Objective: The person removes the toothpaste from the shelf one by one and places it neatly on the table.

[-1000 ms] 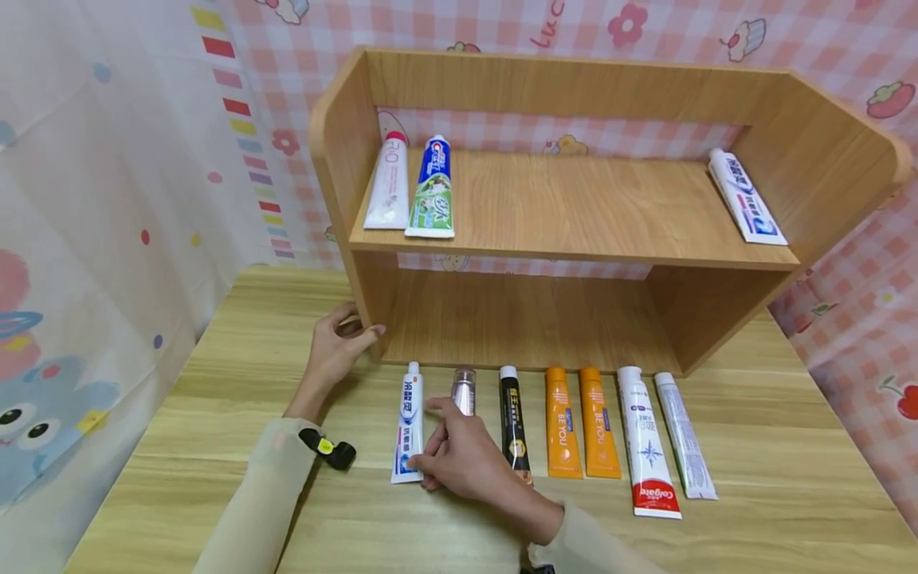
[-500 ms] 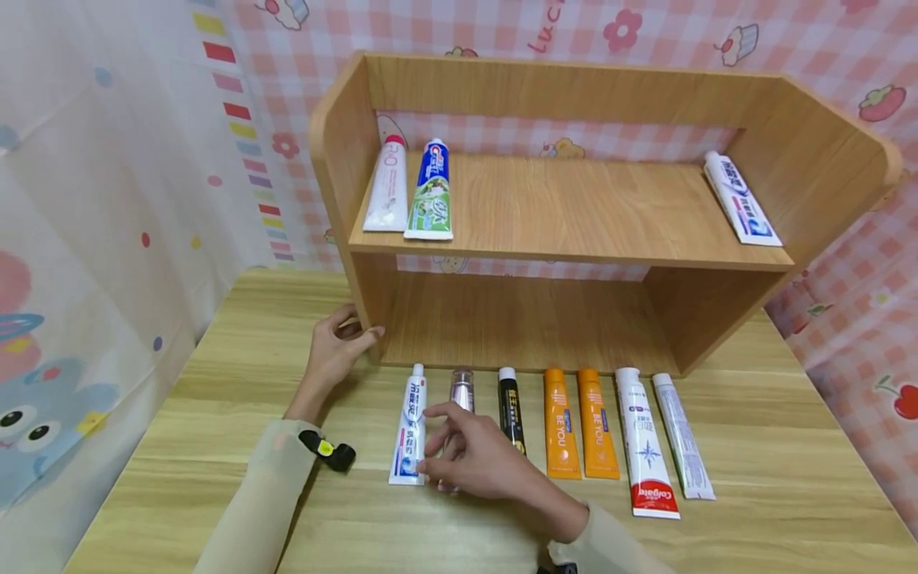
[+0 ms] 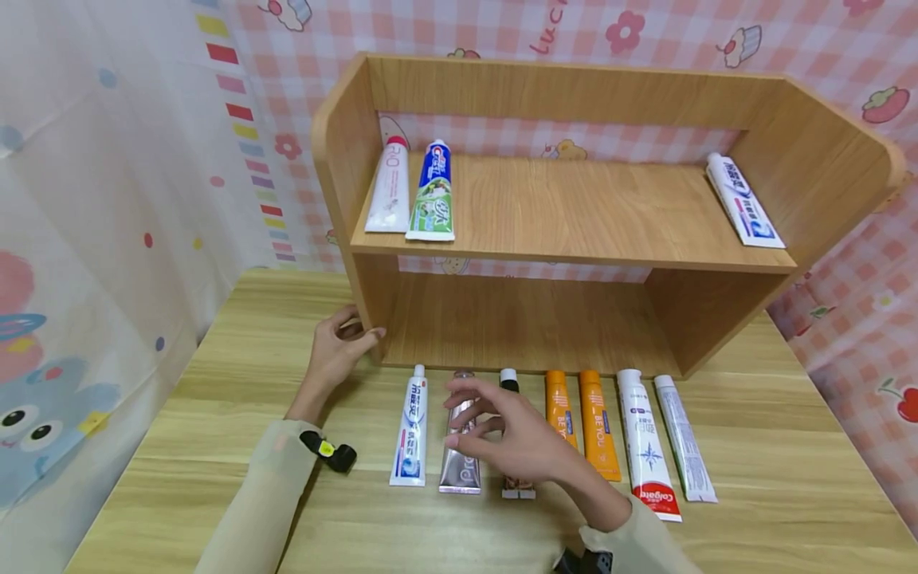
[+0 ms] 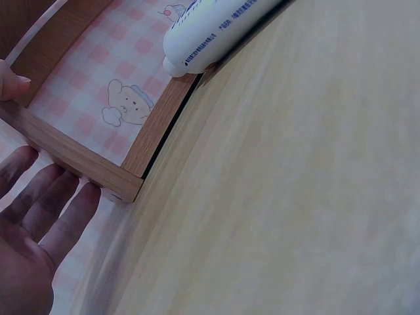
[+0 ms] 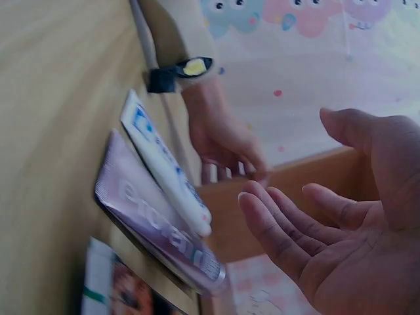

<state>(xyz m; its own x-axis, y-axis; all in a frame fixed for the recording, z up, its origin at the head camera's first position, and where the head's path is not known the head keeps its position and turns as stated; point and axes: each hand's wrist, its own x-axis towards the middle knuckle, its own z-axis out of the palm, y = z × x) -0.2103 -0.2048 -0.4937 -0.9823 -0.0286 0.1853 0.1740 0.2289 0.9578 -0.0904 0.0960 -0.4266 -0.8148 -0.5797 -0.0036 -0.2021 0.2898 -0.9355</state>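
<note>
My left hand [image 3: 337, 347] holds the left side panel of the wooden shelf [image 3: 574, 257], thumb on its inner face and fingers along the outside. Above the row of tubes hovers my right hand [image 3: 512, 426], empty, fingers loosely bent, with a gap between thumb and forefinger. Beneath its fingertips lies a silvery-pink toothpaste tube [image 3: 460, 470], partly covered in the head view. Left of that is a white and blue toothpaste tube [image 3: 410, 430]. A black tube [image 3: 518, 488] lies mostly hidden under the right hand.
Two orange tubes [image 3: 599, 422], a white and red Colgate tube [image 3: 649, 446] and a slim white tube [image 3: 684, 438] continue the row rightward. On the upper shelf lie a pinkish-white tube [image 3: 390, 187], a green-blue Crest tube [image 3: 433, 191] and another white-blue tube [image 3: 746, 203].
The right hand has left the white and blue tube and moved right and up, uncovering much of the silvery-pink tube. My left hand stays on the shelf panel.
</note>
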